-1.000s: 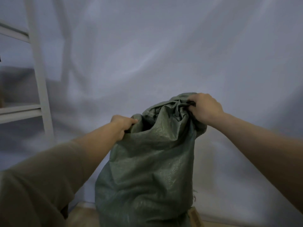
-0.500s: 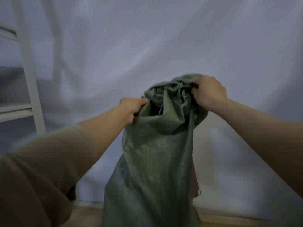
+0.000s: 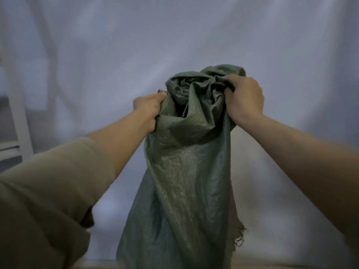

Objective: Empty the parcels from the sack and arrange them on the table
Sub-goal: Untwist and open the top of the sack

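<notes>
Where the view begins at the far left, a pale upright post (image 3: 20,121) with a crossbar stands against a white draped backdrop (image 3: 116,45) that fills the whole background. Lower left, a tan sleeve (image 3: 48,191) covers the near part of the left arm, and the bare forearm reaches up and inward from it. At its end the left hand (image 3: 148,108) clenches a fold of the green sack (image 3: 184,171) at the left side of the gathered top, thumb uppermost and fingers curled into the cloth, so the sack lies immediately to the right of this hand and hangs below it. Between the two hands the sack's upper end is bunched into crumpled folds, with a dark hollow showing among them. From there the woven cloth falls in a long, slack drape toward the bottom edge of the view, widening as it goes, with a frayed edge (image 3: 240,235) of loose threads on its lower right side. On the right, the right hand (image 3: 243,97) grips the bunched cloth at the right side of the top, slightly higher than the left hand, fingers wrapped over the fabric, knuckles toward the camera. Its bare forearm runs down to the lower right corner. No parcels can be seen; what the sack holds cannot be told.
</notes>
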Demonstrator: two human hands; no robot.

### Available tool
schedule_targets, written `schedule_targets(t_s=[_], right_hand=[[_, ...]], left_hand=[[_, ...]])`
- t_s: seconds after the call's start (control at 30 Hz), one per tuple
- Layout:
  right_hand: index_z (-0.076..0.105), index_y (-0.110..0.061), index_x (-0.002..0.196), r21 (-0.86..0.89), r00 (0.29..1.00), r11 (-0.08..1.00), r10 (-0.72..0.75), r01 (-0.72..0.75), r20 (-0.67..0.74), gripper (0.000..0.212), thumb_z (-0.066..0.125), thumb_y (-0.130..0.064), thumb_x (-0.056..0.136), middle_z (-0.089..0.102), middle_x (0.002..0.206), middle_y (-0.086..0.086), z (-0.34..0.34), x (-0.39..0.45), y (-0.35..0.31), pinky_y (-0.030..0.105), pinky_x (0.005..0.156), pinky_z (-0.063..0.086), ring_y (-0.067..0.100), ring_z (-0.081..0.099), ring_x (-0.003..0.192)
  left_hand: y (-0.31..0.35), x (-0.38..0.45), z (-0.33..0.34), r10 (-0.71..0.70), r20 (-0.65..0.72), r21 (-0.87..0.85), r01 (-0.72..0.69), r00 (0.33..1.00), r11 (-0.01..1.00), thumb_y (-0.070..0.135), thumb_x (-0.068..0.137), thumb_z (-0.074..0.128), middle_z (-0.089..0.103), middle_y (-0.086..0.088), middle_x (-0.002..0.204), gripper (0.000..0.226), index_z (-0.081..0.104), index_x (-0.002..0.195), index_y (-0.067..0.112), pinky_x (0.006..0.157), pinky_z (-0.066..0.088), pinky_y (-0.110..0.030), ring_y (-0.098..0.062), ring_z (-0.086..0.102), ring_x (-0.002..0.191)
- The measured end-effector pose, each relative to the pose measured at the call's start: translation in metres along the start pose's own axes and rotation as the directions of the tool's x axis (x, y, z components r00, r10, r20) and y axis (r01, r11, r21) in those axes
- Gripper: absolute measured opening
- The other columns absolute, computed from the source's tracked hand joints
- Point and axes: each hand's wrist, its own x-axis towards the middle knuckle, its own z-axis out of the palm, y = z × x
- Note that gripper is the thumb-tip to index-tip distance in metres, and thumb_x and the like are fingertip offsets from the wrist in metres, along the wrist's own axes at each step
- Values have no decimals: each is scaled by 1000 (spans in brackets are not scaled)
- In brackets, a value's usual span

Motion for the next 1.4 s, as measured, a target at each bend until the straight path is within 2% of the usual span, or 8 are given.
schedule_targets(t_s=[0.07, 0.2, 0.43, 0.6, 1.1, 1.2, 1.33, 1.4], right_hand=[[69, -25, 104, 11, 1000, 1000, -11, 11, 11, 30, 44, -14, 91, 68, 104, 7, -1, -3, 6, 34, 72, 41, 33, 58, 101], [68, -21, 95, -138, 953, 990, 70, -30, 295, 20, 48, -16, 90, 68, 100, 11, 7, -24, 31, 38, 72, 47, 39, 60, 97], [70, -18, 97, 65, 997, 995, 74, -74, -3, 27, 45, -13, 90, 71, 96, 7, -13, 5, 20, 42, 77, 52, 32, 61, 92], [69, -17, 92, 38, 990, 994, 98, -102, 97, 23, 46, -12, 89, 69, 91, 8, -15, -15, 37, 45, 74, 53, 34, 60, 88], [70, -14, 88, 13, 938, 965, 251, -262, 237, 19, 51, -12, 90, 67, 85, 10, -12, -9, 48, 41, 71, 54, 36, 62, 84], [71, -19, 87, 164, 950, 937, 295, -309, 104, 24, 49, -8, 90, 69, 90, 8, -15, 17, 36, 37, 76, 53, 31, 63, 87], [74, -22, 106, 298, 960, 943, 207, -146, -187, 34, 48, -7, 90, 72, 103, 0, -21, 40, 18, 26, 79, 45, 18, 61, 91], [74, -23, 107, 255, 981, 960, 152, -118, -120, 34, 49, -8, 90, 73, 106, 3, -15, 35, 29, 30, 86, 50, 22, 64, 98]], left_hand=[[-9, 1, -2, -8, -14, 24, 8, 1000, 1000, 23, 79, 80, 73, -9, 85, 14, 73, 80, 11, 71, 60, -35, -22, 69, 76], [-46, -14, -12, -193, -90, 99, 202, 977, 975, 25, 79, 81, 70, -12, 93, 24, 67, 89, 8, 73, 57, -38, -27, 68, 83], [10, -21, 20, -44, 26, -19, 45, 999, 999, 24, 81, 79, 71, -9, 84, 17, 68, 80, 11, 72, 61, -37, -23, 70, 80], [-16, -21, 7, -144, -41, 48, 146, 989, 988, 30, 76, 82, 73, -12, 99, 36, 71, 103, 9, 82, 59, -45, -28, 71, 88], [-10, -17, 4, -135, -63, 226, 145, 989, 963, 22, 85, 73, 69, -14, 103, 21, 65, 93, 4, 89, 57, -46, -29, 67, 98], [21, -9, 25, -42, -25, 105, 44, 999, 994, 20, 87, 70, 69, -13, 101, 20, 67, 99, 4, 88, 57, -45, -30, 68, 99], [40, 3, 50, 153, 78, -45, -150, 985, 988, 22, 93, 63, 70, -11, 96, 11, 70, 88, 15, 83, 59, -37, -25, 68, 92], [19, 10, 46, 89, 54, 41, -91, 995, 995, 22, 93, 64, 70, -13, 105, 10, 70, 94, 14, 88, 57, -39, -27, 67, 98]])
